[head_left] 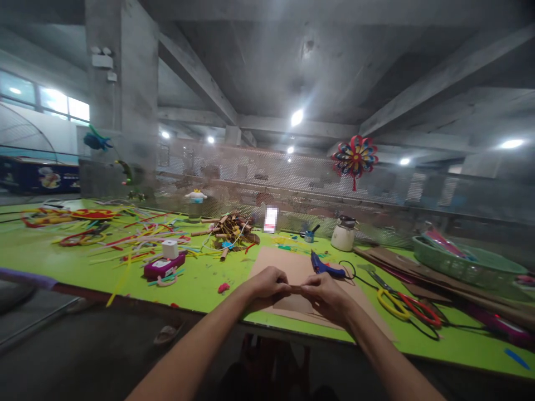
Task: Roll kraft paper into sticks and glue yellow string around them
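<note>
Between my two hands stretches a narrow brown strip [296,289], perhaps rolled paper or cardboard. My left hand [267,283] pinches its left end, and my right hand [328,294] pinches the right end. Both hands are closed, just above the near part of a brown paper sheet [271,260] on the green table. Beyond my right hand a blue glue gun [326,268] lies on the sheet, its dark cord running off to the right. Scissors with yellow and red handles [393,303] rest to the right of the sheet.
Colourful craft strips [125,239] are scattered on the left of the green table [200,284], near a purple device [164,266]. A pile of brown rolls [234,229] stands behind. At the right are cardboard pieces [412,273] and a green basket [468,264].
</note>
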Demonstrator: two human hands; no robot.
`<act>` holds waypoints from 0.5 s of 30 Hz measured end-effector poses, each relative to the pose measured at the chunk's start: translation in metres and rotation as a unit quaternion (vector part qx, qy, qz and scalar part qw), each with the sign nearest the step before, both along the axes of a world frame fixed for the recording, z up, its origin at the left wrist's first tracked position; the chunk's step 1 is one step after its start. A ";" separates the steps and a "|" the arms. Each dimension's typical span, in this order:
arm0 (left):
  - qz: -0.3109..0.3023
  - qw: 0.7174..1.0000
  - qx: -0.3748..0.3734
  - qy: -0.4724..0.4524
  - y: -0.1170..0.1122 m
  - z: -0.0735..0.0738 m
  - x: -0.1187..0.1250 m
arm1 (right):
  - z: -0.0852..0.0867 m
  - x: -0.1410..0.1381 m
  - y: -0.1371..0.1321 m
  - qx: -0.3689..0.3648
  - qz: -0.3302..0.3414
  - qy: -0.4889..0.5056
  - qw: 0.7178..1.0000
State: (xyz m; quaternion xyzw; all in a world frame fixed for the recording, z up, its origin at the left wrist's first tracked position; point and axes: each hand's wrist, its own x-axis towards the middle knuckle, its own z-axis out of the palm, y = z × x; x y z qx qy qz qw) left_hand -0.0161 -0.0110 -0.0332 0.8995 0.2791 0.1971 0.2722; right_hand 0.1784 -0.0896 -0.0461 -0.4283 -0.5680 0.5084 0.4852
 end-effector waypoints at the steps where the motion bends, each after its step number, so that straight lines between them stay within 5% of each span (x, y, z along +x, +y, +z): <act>1: -0.003 1.000 -0.003 0.003 0.001 0.000 -0.001 | -0.001 0.001 0.000 0.007 -0.004 0.002 1.000; 15: 0.000 1.000 -0.021 -0.007 0.013 -0.001 -0.004 | -0.003 0.012 0.002 -0.017 -0.032 0.056 0.998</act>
